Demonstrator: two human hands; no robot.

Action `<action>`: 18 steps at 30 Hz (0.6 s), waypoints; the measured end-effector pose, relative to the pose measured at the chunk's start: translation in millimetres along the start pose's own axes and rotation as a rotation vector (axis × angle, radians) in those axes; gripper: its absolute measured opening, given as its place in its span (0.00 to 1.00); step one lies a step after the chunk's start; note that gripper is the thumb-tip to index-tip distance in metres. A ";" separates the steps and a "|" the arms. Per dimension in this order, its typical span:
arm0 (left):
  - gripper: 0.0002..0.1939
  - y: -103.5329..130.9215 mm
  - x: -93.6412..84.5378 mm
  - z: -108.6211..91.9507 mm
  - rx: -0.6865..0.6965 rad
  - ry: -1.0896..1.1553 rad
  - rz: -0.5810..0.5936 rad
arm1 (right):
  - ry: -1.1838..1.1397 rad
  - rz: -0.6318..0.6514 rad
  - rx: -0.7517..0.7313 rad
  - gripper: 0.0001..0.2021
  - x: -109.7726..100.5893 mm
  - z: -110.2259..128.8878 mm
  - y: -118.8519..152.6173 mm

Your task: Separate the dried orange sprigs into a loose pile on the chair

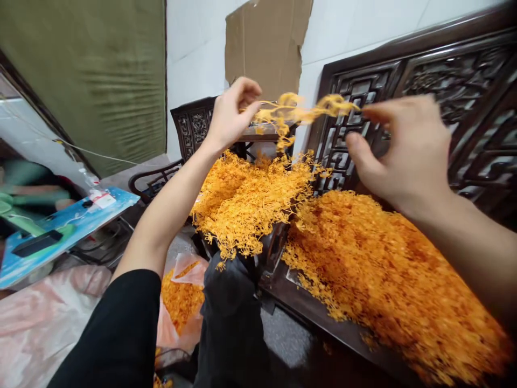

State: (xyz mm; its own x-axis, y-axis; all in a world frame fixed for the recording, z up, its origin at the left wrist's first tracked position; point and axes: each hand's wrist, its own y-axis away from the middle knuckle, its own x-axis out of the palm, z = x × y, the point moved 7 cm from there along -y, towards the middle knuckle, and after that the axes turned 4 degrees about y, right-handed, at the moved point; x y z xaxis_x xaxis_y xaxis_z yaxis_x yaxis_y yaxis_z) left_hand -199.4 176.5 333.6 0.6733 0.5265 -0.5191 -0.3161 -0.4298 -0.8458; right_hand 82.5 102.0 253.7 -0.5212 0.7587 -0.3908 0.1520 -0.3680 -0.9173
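Observation:
My left hand point(236, 110) is closed, thumb against curled fingers, on one end of a tangled strip of yellow-orange curly strands point(299, 113). The strip stretches through the air to the right, slightly blurred. Its far end reaches the index fingertip of my right hand point(399, 145), whose thumb stands apart from that finger. Below the strip rises a heap of thin, branching yellow-orange strands point(254, 199), some hanging over the front edge. A larger, deeper orange heap point(388, 264) covers the dark wooden bench point(323, 318) under my right arm. What the strands are made of, I cannot tell.
A carved dark wooden backrest point(444, 97) stands along the wall at right. Cardboard point(264, 48) leans behind. Left are a blue table point(117, 199) with a black phone-like object point(37, 243), a blurred person's arm, and a pinkish plastic bag point(189, 269) holding more orange strands.

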 end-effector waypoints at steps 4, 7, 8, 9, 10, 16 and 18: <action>0.06 0.8 29.9 -94.4 0.191 -0.055 0.254 | -0.320 -0.011 -0.088 0.36 -29.3 44.5 -22.5; 0.08 17.1 44.0 -145.7 0.258 -0.047 0.396 | -0.494 0.278 -0.169 0.46 -28.8 58.0 -14.7; 0.08 22.2 45.6 -158.7 0.282 -0.033 0.427 | -0.545 0.358 -0.143 0.45 -28.0 54.8 -8.0; 0.07 26.5 45.9 -169.0 0.298 -0.012 0.449 | -0.595 0.410 -0.087 0.44 -28.2 48.1 -0.5; 0.07 29.8 45.9 -176.7 0.307 0.014 0.467 | -0.649 0.446 -0.015 0.41 -28.9 39.6 7.4; 0.07 41.9 64.6 -196.3 0.317 0.175 0.651 | -1.083 0.591 0.524 0.44 -40.7 -7.2 54.8; 0.11 46.2 77.4 -205.5 0.331 0.207 0.748 | -0.818 0.627 0.432 0.49 -54.0 -16.2 62.0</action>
State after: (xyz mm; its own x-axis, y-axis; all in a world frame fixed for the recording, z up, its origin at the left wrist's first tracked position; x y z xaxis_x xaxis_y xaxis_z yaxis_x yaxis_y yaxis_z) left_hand -24.5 46.7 279.6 0.3069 0.0299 -0.9513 -0.8856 -0.3573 -0.2969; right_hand 133.7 46.9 216.7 -0.8745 -0.1503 -0.4611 0.3603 -0.8379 -0.4101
